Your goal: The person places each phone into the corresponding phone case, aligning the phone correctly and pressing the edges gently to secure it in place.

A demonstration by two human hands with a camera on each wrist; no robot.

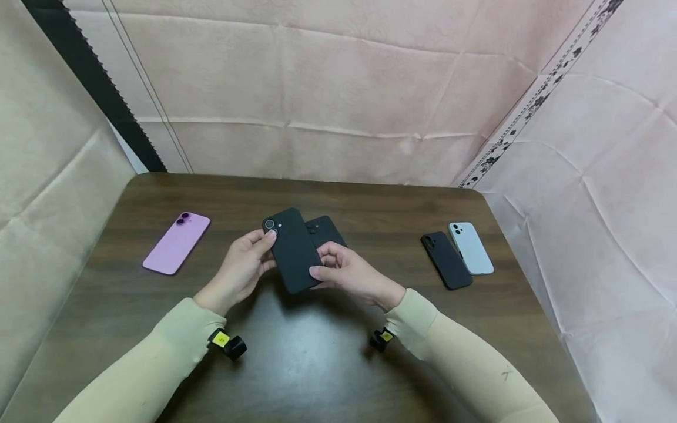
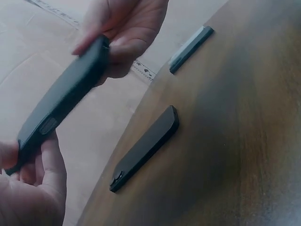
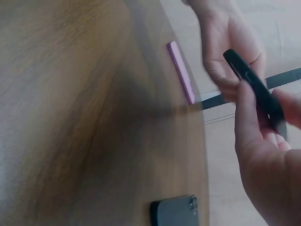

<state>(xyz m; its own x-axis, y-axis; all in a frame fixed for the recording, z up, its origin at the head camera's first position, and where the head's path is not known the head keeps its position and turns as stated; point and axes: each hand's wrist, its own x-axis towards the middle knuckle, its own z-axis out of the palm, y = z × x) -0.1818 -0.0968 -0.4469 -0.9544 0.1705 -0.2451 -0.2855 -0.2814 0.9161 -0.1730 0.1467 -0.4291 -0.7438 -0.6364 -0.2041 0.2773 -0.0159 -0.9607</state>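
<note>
Both hands hold a black smartphone point(image 1: 293, 252) above the table, its back with two ringed camera lenses turned up in the head view. My left hand point(image 1: 244, 264) pinches its left edge near the lenses, thumb on the back. On the lower right edge, my right hand point(image 1: 354, 273) grips it between thumb and curled fingers. The left wrist view shows the phone's side point(image 2: 66, 99) tilted between the two hands. Behind it, a second black phone point(image 1: 327, 230) lies on the table, partly hidden in the head view.
A purple phone point(image 1: 177, 244) lies at the left of the brown wooden table point(image 1: 307, 370). To the right, another black phone point(image 1: 446, 261) rests against a light blue phone point(image 1: 472, 248). Pale cloth point(image 1: 349, 88) hangs beyond the table's back edge.
</note>
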